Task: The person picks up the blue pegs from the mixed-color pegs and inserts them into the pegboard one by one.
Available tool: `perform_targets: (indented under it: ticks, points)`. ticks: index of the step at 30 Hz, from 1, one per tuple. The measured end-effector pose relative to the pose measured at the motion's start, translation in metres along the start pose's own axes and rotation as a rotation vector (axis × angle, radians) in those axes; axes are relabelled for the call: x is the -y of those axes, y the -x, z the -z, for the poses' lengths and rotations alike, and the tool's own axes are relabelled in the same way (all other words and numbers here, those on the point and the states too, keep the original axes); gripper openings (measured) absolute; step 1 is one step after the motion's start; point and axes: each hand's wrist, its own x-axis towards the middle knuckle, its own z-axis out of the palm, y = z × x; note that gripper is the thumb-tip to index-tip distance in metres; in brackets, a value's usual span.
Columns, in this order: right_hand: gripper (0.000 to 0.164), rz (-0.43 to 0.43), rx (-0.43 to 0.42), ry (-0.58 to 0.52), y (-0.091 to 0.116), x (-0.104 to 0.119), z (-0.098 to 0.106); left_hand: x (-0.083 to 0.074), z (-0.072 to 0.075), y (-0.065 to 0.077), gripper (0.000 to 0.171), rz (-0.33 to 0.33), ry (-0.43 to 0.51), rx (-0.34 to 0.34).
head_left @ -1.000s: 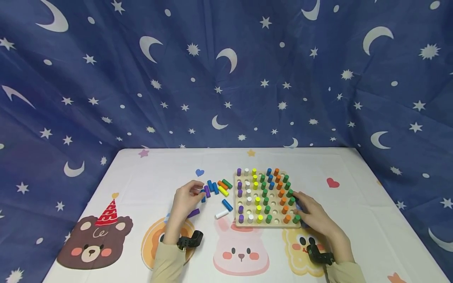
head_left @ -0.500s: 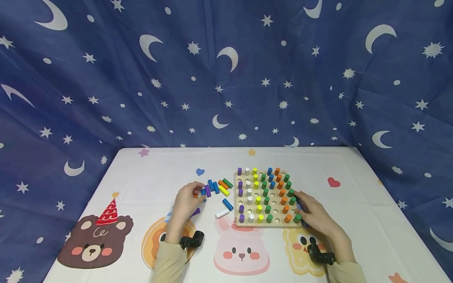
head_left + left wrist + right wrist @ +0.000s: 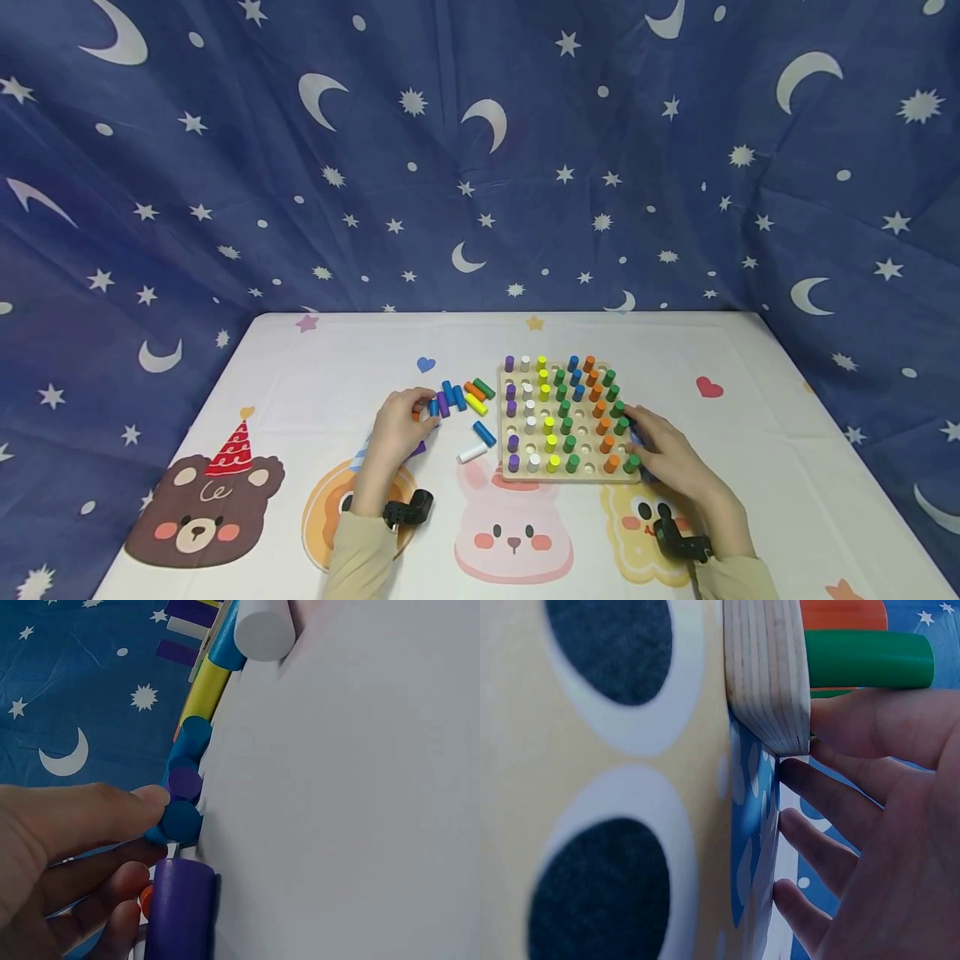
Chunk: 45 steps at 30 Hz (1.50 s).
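Observation:
My left hand (image 3: 400,427) is at the left of the loose pegs, its thumb and forefinger pinching a blue peg (image 3: 181,821). Beside that peg lies a purple peg (image 3: 443,405). Another purple peg (image 3: 180,915) lies nearer the left wrist, and an orange peg (image 3: 145,901) shows partly behind the fingers. My right hand (image 3: 672,457) rests at the right edge of a wooden pegboard (image 3: 555,477). In the right wrist view, its thumb touches the board's upper edge near a green peg (image 3: 870,658), while the other fingers reach loosely along the side and down to the tablecloth.
Upright pegs in coloured columns fill many of the board's holes. Between left hand and board lie more loose pegs, among them a yellow peg (image 3: 476,404), a white peg (image 3: 472,452) and a blue peg (image 3: 484,433). A starry curtain (image 3: 480,167) hangs behind the table.
My left hand has shifted slightly right, and its thumb and forefinger have closed on the blue peg. The right hand has stayed at the board's edge.

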Motion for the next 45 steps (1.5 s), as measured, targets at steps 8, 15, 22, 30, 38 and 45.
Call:
perform_targets:
  ticks: [8,15,22,30,38,45]
  points:
    - [0.058,-0.009,0.001,0.006,0.0,0.0,0.0,-0.002,0.002,0.0,0.038,0.045,-0.011,0.047]
    - [0.058,0.005,-0.001,0.004,-0.001,-0.002,-0.001,-0.002,0.002,0.0,0.034,0.046,0.006,0.038]
    - [0.058,0.01,-0.003,-0.004,-0.001,-0.002,-0.001,-0.003,0.002,-0.001,0.028,0.055,0.058,0.04]
    - [0.058,0.009,0.001,-0.014,-0.001,-0.002,-0.001,-0.003,0.0,-0.002,0.021,0.036,0.147,0.026]
    - [0.058,0.013,-0.007,-0.009,-0.002,-0.001,0.0,-0.006,0.0,-0.003,0.021,0.027,0.184,0.02]
    - [0.058,0.007,-0.002,-0.007,-0.001,-0.001,0.0,-0.013,0.0,-0.001,0.022,0.01,0.247,0.008]
